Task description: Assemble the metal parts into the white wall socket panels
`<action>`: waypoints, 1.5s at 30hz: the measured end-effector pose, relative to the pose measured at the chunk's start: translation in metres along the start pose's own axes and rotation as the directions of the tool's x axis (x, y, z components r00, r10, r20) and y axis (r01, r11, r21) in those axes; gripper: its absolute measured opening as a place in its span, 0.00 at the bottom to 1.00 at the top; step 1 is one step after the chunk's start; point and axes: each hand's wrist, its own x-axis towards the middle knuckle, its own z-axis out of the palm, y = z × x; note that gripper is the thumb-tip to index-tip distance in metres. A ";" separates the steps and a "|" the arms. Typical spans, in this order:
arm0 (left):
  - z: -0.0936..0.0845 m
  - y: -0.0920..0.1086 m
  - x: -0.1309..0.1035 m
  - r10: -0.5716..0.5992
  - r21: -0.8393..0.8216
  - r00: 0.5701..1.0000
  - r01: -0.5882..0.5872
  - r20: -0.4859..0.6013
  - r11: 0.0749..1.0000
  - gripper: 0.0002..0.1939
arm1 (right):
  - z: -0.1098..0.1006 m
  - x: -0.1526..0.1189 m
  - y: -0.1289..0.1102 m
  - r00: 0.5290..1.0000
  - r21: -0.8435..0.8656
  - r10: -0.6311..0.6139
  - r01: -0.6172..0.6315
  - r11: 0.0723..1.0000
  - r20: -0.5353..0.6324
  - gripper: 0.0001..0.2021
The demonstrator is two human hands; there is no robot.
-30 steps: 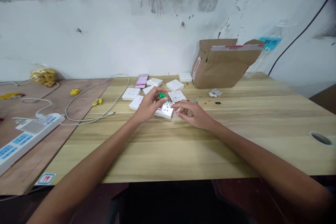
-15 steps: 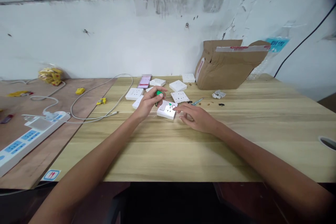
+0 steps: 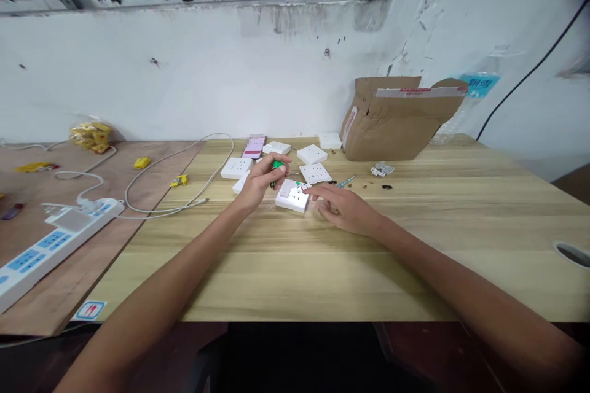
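A green-handled screwdriver (image 3: 278, 164) is gripped in my left hand (image 3: 260, 181), its thin shaft pointing right over the work. Below it, a white wall socket box (image 3: 292, 196) lies on the table with its slotted face up. A small green bit (image 3: 298, 183) shows at the box's far edge, too small to name. My right hand (image 3: 343, 206) reaches in from the right, index fingertip on or just at the box's right side, thumb held apart from it. A white socket plate (image 3: 315, 173) lies just behind the box.
Several white socket boxes, such as one (image 3: 236, 167), lie behind my left hand. A blue pen-like tool (image 3: 345, 181) and small metal parts (image 3: 382, 169) are to the right. A cardboard box (image 3: 396, 126) stands by the wall. A white power strip (image 3: 59, 245) and cable (image 3: 166, 215) occupy the left.
The camera view has tilted slightly upward. Both hands keep nearly the same place at the socket box, with the screwdriver still in my left hand.
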 end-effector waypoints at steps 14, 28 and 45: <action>-0.008 0.000 0.004 0.018 0.042 0.999 -0.016 -0.045 0.999 0.15 | -0.001 -0.001 0.005 0.999 -0.120 -0.030 0.032 0.992 0.020 0.25; -0.015 -0.006 0.004 0.028 0.101 0.999 -0.024 -0.042 0.995 0.13 | -0.011 -0.002 0.013 0.998 -0.196 0.056 -0.054 0.979 0.004 0.26; -0.009 -0.003 0.001 0.078 0.290 0.995 -0.091 0.055 0.953 0.16 | -0.010 -0.003 0.009 1.000 -0.261 -0.006 0.000 0.965 -0.024 0.24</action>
